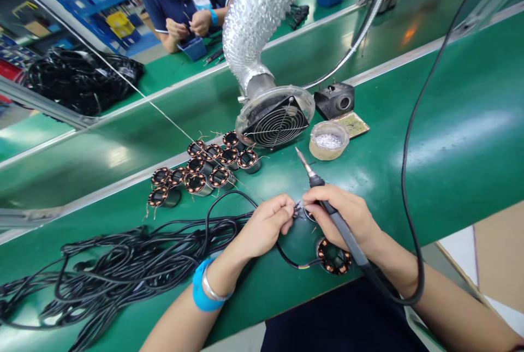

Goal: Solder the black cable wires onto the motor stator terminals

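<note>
My right hand (347, 213) is closed around a soldering iron (341, 229), whose metal tip points up and away toward the bench's back. Pinched in my left hand (272, 221) are thin wire ends (298, 211), close by the fingers of my right hand. Near the bench's front edge lies a stator with copper windings (333, 256), with a black cable (289, 259) running up to it. Another ring-shaped part (313, 214) is mostly hidden behind my right fingers. A heap of black cables (155, 264) spreads over the bench to the left of my left hand.
Several copper-wound stators (198, 183) stand behind the cables. A fume extractor (278, 123) hangs from a foil duct (262, 19). Beside it are a round tub (328, 142) and a soldering iron stand (335, 101). A co-worker (184, 8) sits across the bench. The iron's cord (405, 161) loops at right.
</note>
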{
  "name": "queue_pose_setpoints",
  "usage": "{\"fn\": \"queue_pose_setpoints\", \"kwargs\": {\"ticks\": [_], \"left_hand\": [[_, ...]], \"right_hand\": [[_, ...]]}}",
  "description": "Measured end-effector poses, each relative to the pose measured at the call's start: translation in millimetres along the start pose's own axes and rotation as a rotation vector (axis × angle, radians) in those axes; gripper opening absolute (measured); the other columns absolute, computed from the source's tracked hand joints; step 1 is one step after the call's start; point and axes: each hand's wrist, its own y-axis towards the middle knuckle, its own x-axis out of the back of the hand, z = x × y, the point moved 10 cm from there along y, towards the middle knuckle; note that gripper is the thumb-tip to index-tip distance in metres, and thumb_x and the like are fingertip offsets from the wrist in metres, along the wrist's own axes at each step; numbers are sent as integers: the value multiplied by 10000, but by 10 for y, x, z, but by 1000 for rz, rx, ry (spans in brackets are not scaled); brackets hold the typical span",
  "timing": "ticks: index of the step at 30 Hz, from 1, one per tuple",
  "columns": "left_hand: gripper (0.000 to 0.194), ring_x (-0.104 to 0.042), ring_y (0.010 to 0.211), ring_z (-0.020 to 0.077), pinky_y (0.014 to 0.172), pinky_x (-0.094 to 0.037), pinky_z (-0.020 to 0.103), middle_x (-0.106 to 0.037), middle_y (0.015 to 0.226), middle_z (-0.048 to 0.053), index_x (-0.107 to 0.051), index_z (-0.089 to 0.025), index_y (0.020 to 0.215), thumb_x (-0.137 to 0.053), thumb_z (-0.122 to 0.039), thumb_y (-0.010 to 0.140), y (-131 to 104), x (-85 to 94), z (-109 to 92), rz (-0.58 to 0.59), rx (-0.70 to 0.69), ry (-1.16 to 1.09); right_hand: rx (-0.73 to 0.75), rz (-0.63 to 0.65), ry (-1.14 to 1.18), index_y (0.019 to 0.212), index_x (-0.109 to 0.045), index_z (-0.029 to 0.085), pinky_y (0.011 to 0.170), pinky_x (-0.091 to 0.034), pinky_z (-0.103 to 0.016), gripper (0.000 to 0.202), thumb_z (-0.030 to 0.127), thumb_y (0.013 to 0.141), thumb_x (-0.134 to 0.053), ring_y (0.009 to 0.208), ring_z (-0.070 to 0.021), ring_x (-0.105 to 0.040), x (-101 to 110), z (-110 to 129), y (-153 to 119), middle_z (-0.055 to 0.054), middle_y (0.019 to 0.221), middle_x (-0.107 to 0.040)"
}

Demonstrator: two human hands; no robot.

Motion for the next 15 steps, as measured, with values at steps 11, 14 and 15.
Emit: {"fn": "queue_pose_setpoints", "kwargs": {"ticks": [11,14,15], "left_hand": [[283,-352,547,106,565,-272,247,-476,592,-47,-527,-190,832,-455,-431,963,-97,-79,-83,29,-62,-4],[269,-413,595,118,618,-316,257,-495,609,-40,-499,-193,789,-424,-368,979,-118,-85,-141,18,-106,83],[267,-427,605,120,633,-326,261,-502,613,-40,-492,-193,780,-413,-346,984,-123,-89,-159,15,-115,117]], "right_hand": [[72,29,61,1066,-590,204,787,-578,-275,286,52,828,-543,836,-147,-676,44,182,100,-26,938,-703],[92,9,48,1062,-604,200,776,-579,-284,288,53,823,-538,820,-153,-681,41,215,107,-26,923,-710],[93,5,45,1060,-606,201,774,-579,-286,291,53,819,-538,816,-154,-682,40,218,106,-24,919,-712]]}}
